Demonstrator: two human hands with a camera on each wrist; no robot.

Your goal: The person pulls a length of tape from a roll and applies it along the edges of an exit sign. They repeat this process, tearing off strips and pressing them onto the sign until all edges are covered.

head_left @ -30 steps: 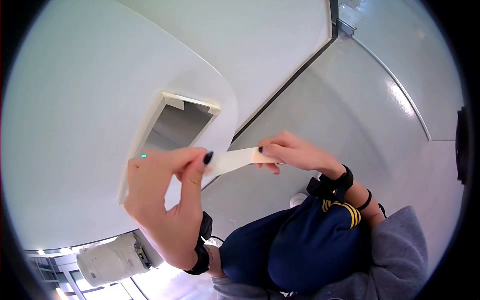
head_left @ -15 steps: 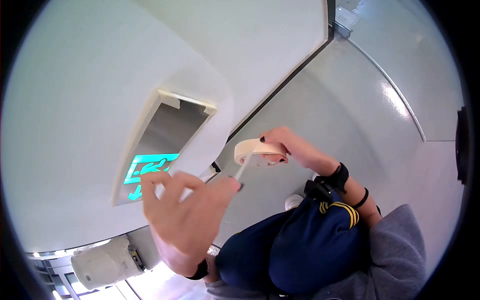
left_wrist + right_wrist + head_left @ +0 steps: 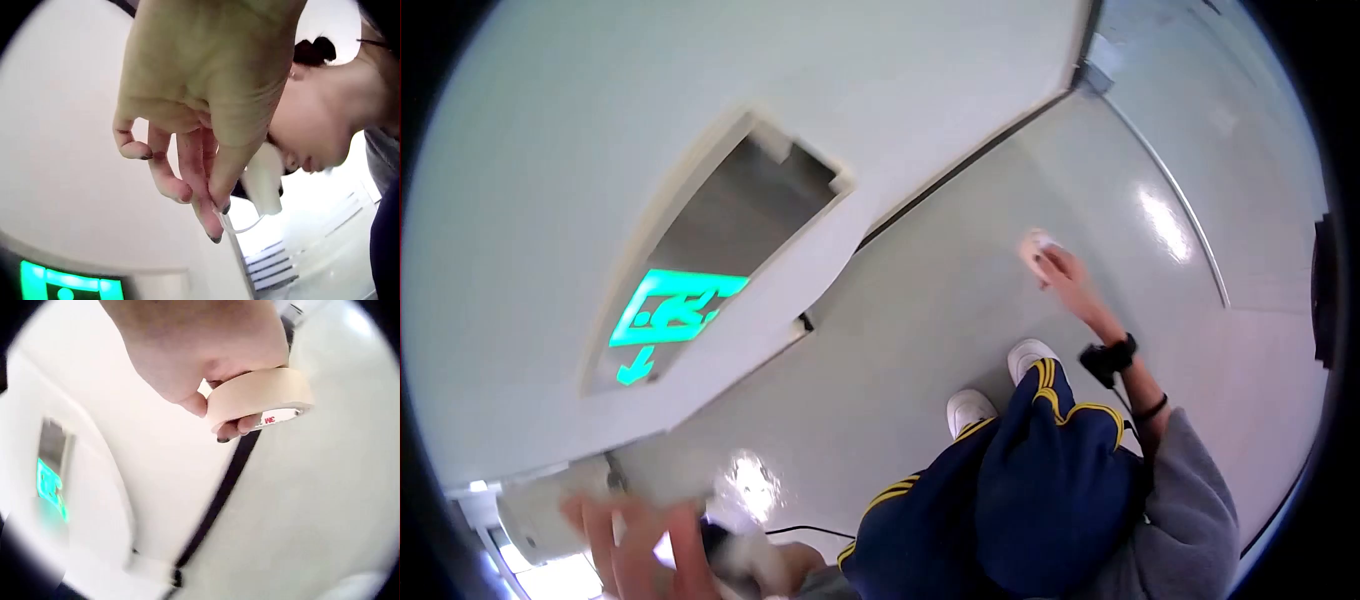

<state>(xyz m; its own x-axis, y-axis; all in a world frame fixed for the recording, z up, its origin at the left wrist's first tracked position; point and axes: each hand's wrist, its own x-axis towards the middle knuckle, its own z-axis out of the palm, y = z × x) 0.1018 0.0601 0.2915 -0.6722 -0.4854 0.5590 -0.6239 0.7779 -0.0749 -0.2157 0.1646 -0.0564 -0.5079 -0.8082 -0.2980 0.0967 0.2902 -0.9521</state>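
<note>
A roll of cream masking tape (image 3: 259, 394) is gripped by my right hand (image 3: 1075, 285), which is stretched out over the floor at the right. In the right wrist view, fingers pass through the roll's core, where a red 3M mark shows. My left hand (image 3: 206, 81) pinches a torn strip of masking tape (image 3: 264, 181) between thumb and forefinger. That strip curls loosely and hangs apart from the roll. In the head view the left hand is blurred at the lower left, away from the sign. An exit sign panel (image 3: 745, 210), lit green at one end, is set in the white wall.
Short pale tape pieces (image 3: 770, 140) are at one end of the sign's frame. A white wall (image 3: 550, 200) fills the left, with a dark strip (image 3: 980, 150) along its base. Below are grey floor, white shoes (image 3: 970, 410) and a thin black cable (image 3: 810, 530).
The tape strip that stretched between both hands is now separate from the roll. My left hand has moved down and left with the strip; my right hand has drawn away to the right with the roll.
</note>
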